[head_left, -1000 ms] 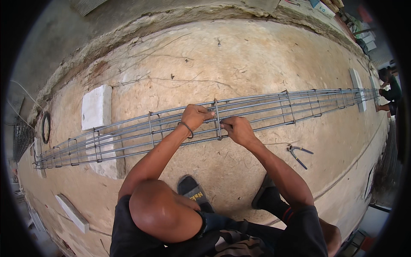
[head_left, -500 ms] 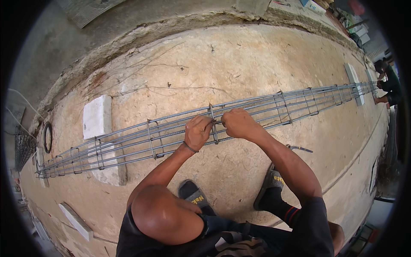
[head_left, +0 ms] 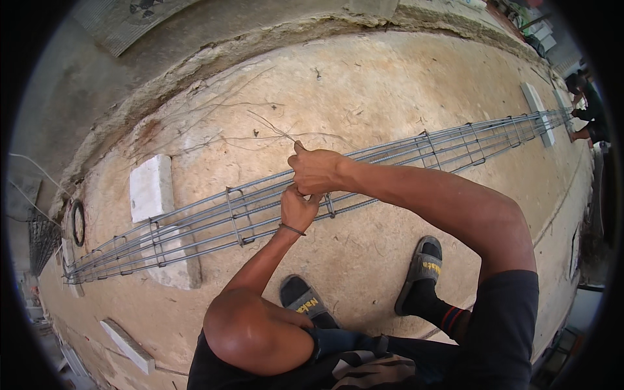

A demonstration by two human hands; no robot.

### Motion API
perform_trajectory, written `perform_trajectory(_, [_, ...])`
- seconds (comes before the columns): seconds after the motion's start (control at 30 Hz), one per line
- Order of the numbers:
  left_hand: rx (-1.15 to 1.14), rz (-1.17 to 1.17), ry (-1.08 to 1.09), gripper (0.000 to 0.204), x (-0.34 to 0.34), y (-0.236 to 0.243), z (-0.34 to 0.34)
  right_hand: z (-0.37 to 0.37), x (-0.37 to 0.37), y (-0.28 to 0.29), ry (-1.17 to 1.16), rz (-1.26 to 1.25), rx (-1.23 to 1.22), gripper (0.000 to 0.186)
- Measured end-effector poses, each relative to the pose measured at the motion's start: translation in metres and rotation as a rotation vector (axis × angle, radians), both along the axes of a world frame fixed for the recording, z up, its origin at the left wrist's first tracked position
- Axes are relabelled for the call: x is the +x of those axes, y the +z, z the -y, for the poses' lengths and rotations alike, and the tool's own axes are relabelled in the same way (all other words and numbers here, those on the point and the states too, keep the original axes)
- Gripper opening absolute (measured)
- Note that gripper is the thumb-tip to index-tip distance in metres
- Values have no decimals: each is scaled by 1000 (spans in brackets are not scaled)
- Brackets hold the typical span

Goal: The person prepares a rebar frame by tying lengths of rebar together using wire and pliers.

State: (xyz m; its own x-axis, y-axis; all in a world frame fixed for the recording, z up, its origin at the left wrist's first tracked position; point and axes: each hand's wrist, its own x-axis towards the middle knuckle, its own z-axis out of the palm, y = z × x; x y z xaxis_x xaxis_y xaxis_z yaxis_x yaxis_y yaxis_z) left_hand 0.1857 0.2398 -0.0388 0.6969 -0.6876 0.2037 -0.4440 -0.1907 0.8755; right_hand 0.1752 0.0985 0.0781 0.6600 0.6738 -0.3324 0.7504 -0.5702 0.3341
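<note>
A long rebar cage (head_left: 237,214) of steel bars and square stirrups runs across in front of me, from lower left to upper right. My right hand (head_left: 318,171) is closed over its far side, and thin tie wire (head_left: 273,127) sticks out past the fingers, away from me. Just beneath it, my left hand (head_left: 299,209) is pinched against the cage, its fingertips touching the right hand. What the left fingertips hold is hidden. A stirrup (head_left: 330,205) shows right beside the left hand.
White blocks (head_left: 151,187) (head_left: 175,270) lie beside and under the cage's left part; another slab (head_left: 536,107) is under its right end. A person (head_left: 588,107) crouches at that far end. A black coil (head_left: 78,222) lies left. My sandalled feet (head_left: 305,302) are on the near side.
My right hand has moved left and away, over the left hand, and wire ends now project from it. The right elbow has swung outward. The left hand stays near the same stirrup.
</note>
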Motion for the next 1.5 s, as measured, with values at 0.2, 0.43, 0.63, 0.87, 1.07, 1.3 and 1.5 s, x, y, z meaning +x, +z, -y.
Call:
perform_trajectory(0.2, [39, -254, 73, 23, 12, 9, 12, 29, -24, -10, -282, -7, 311, 12])
perform_trajectory(0.43, [78, -28, 41, 17, 20, -22, 15, 6, -17, -20, -224, 45, 302, 16])
perform_trajectory(0.63, [12, -309, -112, 19, 31, -1, 18, -4, -90, -21, -154, 434, 819, 23])
perform_trajectory(0.87, [-1, -643, -145, 15, 31, 13, 22, -26, -109, -58, -794, 434, 628, 29])
perform_trajectory(1.07, [206, -337, -23, 16, 28, 9, 21, -7, -114, -64, -669, 437, 525, 22])
perform_trajectory(1.3, [86, 46, 99, 12, 2, 7, 2, 3, -118, -76, -1012, 404, 942, 13])
perform_trajectory(1.5, [-124, 750, -160, 12, -7, 25, -11, 50, -66, -59, -957, 132, 1042, 8])
